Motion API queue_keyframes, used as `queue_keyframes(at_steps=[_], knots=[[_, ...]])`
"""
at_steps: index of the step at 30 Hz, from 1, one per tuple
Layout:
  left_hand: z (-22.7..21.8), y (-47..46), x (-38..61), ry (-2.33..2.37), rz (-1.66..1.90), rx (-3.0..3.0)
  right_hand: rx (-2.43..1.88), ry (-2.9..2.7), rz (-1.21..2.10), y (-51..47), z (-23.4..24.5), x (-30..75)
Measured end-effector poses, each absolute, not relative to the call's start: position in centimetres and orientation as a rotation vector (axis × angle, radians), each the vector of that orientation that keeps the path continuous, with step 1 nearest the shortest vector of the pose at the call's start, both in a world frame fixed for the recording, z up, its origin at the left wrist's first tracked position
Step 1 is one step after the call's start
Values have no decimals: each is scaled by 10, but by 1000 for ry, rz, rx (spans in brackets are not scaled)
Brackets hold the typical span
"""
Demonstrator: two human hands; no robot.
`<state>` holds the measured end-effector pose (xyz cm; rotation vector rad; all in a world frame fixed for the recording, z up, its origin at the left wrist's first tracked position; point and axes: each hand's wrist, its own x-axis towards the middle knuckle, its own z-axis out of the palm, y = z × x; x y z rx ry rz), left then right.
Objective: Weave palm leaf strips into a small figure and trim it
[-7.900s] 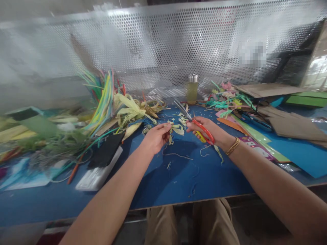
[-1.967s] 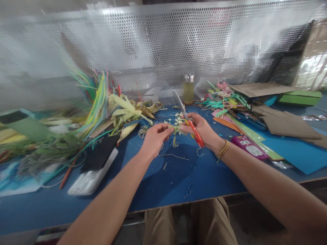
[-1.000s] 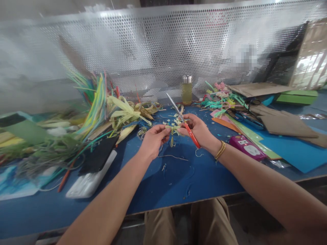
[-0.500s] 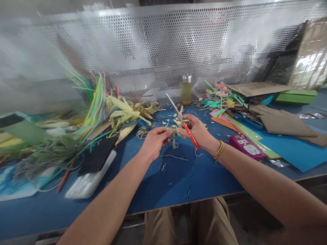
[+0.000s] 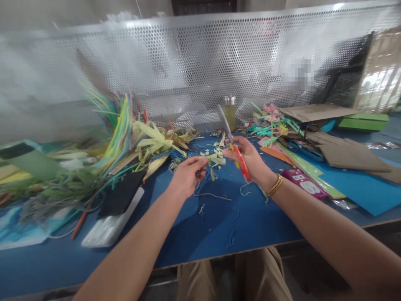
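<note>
My left hand point(image 5: 188, 174) pinches a strip of pale green corn husk point(image 5: 214, 159) between thumb and fingers; its frayed end points right. In my right hand point(image 5: 247, 156) is a pair of scissors point(image 5: 240, 161) with red and yellow handles, blades up and tilted away to the left. The right fingertips lie close to the husk's right end; whether they touch it I cannot tell. Small husk scraps point(image 5: 220, 144) lie on the blue table point(image 5: 194, 234) behind the hands, and a thin string point(image 5: 213, 195) lies in front of them.
On the left are corn husks point(image 5: 153, 138), colourful pipe cleaners point(image 5: 120, 133), and a black flat item point(image 5: 120, 196) on a white one. A lidded bottle point(image 5: 230, 113) stands behind. Rightward lie a purple box point(image 5: 303, 184), blue paper point(image 5: 354, 184) and cardboard point(image 5: 351, 150). A perforated metal screen point(image 5: 200, 58) borders the back.
My right hand has moved slightly right with the scissors, away from my left hand. The scissors stand more upright, and more of the husk strip shows between the hands.
</note>
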<state>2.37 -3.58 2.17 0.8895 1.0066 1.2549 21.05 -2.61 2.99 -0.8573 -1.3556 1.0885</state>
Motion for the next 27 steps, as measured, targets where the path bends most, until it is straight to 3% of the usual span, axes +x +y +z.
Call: queue_keyframes(at_steps=[8,19,27], knots=[[26,-27,11,1006,1350,717,-1155,-1560,1249,-45,53,222],[25,-27,12,975,1403,639,-1253,-1647,1293,-48,19,217],[24,-28,12,972,1404,635,-1319,-1663,1218,-54,26,208]])
